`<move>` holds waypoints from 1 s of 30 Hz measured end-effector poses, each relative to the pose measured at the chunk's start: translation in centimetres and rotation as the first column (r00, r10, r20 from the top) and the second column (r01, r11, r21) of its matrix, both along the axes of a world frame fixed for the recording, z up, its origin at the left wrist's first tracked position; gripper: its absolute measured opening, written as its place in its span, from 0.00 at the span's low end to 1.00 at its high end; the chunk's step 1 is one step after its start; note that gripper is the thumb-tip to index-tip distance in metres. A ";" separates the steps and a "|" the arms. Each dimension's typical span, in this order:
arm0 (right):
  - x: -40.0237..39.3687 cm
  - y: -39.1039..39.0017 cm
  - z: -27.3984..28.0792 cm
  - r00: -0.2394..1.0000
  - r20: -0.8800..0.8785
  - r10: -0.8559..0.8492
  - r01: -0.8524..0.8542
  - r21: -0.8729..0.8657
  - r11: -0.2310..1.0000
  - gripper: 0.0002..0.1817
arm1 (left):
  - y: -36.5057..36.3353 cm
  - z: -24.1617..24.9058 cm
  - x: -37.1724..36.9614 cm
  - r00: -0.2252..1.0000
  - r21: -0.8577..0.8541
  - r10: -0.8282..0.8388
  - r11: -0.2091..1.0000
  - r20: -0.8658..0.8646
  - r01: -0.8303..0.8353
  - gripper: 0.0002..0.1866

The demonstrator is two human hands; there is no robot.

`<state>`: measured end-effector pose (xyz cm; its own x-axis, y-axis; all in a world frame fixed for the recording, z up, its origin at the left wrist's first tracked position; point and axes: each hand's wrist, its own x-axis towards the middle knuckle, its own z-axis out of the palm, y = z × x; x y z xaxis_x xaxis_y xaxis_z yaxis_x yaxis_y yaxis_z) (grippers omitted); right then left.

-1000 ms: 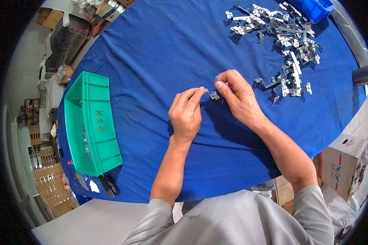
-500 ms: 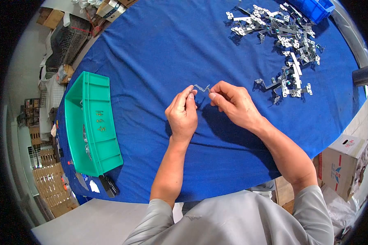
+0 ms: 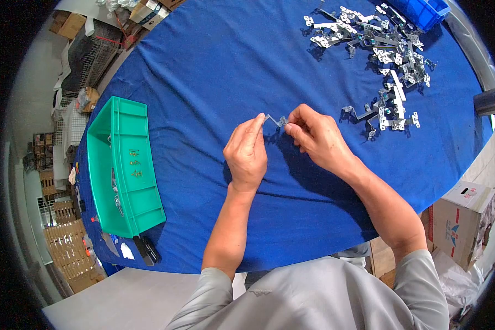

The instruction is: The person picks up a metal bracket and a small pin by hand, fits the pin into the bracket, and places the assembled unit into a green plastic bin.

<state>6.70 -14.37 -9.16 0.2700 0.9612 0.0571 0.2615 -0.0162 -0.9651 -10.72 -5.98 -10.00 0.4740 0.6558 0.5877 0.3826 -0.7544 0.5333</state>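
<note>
Pinching bracket (image 3: pixel 281 121) in left hand (image 3: pixel 246 157) and right hand (image 3: pixel 322 138), inside near edge of table (image 3: pixel 203 82); could drop it through loose grip.

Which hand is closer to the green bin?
Left. The left hand, pinching a bracket, is across a stretch of cloth from the green bin; the right hand is farther off, beyond the left one.

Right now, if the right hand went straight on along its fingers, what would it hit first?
The right hand would first meet the small metal bracket at its fingertips, perhaps in contact now. Just beyond, the left hand may be in line; depth is unclear from this single view.
</note>
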 end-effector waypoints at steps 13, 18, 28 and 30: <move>-0.1 -0.1 0.7 0.986 0.153 -0.072 0.049 0.152 0.987 0.07 | -0.2 0.4 0.0 0.995 0.082 -0.039 0.996 -0.087 0.046 0.17; 0.1 0.3 0.7 0.975 -0.186 -0.120 0.143 0.119 0.983 0.09 | -0.2 0.0 0.0 1.000 -0.103 -0.004 0.995 0.005 0.005 0.13; -0.5 -0.2 0.9 0.983 -0.172 0.063 -0.067 -0.018 0.998 0.12 | -0.3 -0.3 -0.2 0.998 -0.265 0.035 0.964 0.060 -0.018 0.11; -0.5 -0.2 0.9 0.984 -0.168 0.053 -0.057 -0.020 0.998 0.12 | -0.4 -0.1 -0.1 0.998 -0.264 0.033 0.964 0.054 -0.018 0.11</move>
<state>6.16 -14.56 -8.26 0.2201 0.9754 -0.0082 0.0972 -0.0303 -0.9948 -10.86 -6.35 -10.15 0.4256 0.8022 0.4188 0.3624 -0.5752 0.7334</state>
